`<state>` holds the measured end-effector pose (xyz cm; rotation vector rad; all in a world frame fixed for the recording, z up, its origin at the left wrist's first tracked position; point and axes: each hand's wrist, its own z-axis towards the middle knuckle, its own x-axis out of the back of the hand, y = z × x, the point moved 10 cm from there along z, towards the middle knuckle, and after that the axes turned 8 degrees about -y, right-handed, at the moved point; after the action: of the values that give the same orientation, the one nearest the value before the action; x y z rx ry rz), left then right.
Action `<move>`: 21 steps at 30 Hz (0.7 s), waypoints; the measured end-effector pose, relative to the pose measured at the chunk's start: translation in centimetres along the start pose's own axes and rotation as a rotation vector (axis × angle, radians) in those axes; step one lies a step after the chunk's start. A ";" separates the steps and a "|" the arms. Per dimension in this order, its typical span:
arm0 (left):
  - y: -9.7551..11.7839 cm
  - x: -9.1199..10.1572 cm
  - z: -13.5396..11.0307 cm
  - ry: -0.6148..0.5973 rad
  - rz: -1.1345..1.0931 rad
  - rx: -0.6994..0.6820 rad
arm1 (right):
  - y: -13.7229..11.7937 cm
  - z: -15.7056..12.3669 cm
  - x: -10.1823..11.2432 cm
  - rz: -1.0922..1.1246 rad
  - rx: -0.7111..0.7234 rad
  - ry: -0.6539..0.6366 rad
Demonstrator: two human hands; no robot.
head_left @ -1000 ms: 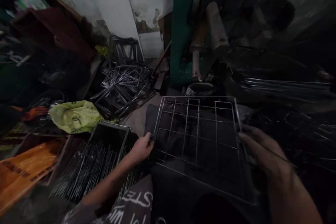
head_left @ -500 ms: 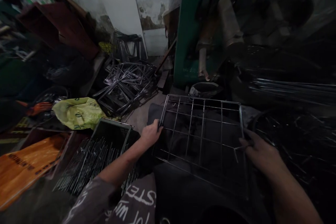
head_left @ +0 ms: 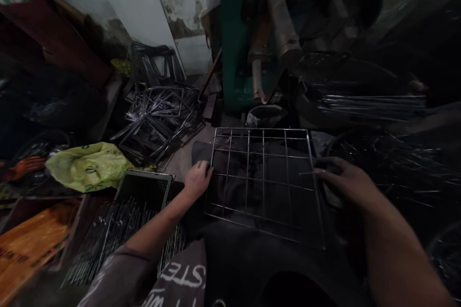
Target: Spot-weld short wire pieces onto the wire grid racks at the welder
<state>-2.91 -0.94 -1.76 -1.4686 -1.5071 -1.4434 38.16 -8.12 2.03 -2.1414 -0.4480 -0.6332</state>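
A rectangular wire rack of thin metal rods lies tilted over my dark-clothed lap. My left hand is closed round its left side rod. At the opposite side, the thumb and fingers of my right hand pinch a short metal wire, which points left across the rack's right rod. Whether those fingers also touch the rack is hard to tell in the dim light.
To the left, a crate stands by many loose metal rods. Beyond are a yellow-green sack and a heap of wire frames. A green machine stands ahead; long rods and loose wire lie right.
The view has swung a little to the right. The short wire in my right hand has turned from pointing downward to nearly level, and that hand sits higher along the rack's side.
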 end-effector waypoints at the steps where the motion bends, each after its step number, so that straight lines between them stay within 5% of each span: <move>1: -0.4 1.2 0.6 0.078 -0.063 -0.010 | -0.3 0.1 0.0 0.058 0.003 -0.052; 4: -1.1 4.4 2.8 0.236 -0.197 0.000 | -2.2 -0.2 -0.5 0.124 0.105 -0.228; 7: 0.4 7.0 4.3 0.295 -0.279 0.036 | -4.6 -1.4 1.7 0.036 0.233 -0.087; 9: 3.7 8.6 4.0 0.293 -0.388 -0.084 | -6.7 -3.2 3.1 0.036 0.326 0.049; 10: 6.2 8.8 3.7 0.221 -0.477 -0.197 | -8.1 -4.3 3.1 0.050 0.386 0.060; 12: 11.4 7.3 2.5 -0.109 -0.746 -0.394 | -11.2 -6.7 1.7 0.037 0.522 -0.007; 15: 16.4 3.9 0.0 -0.604 -1.213 -0.380 | -16.2 -10.1 -2.6 -0.143 0.763 -0.187; 18: 17.3 1.9 -0.6 -0.771 -1.543 -0.200 | -18.5 -11.9 -6.5 -0.358 0.943 -0.323; 21: 15.3 1.0 0.2 -0.743 -1.698 -0.080 | -18.9 -11.3 -5.9 -0.490 0.982 -0.237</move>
<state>11.23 -3.35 3.58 -0.4414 -3.6157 -1.6851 20.48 -6.71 16.29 -1.1587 -1.1577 -0.2973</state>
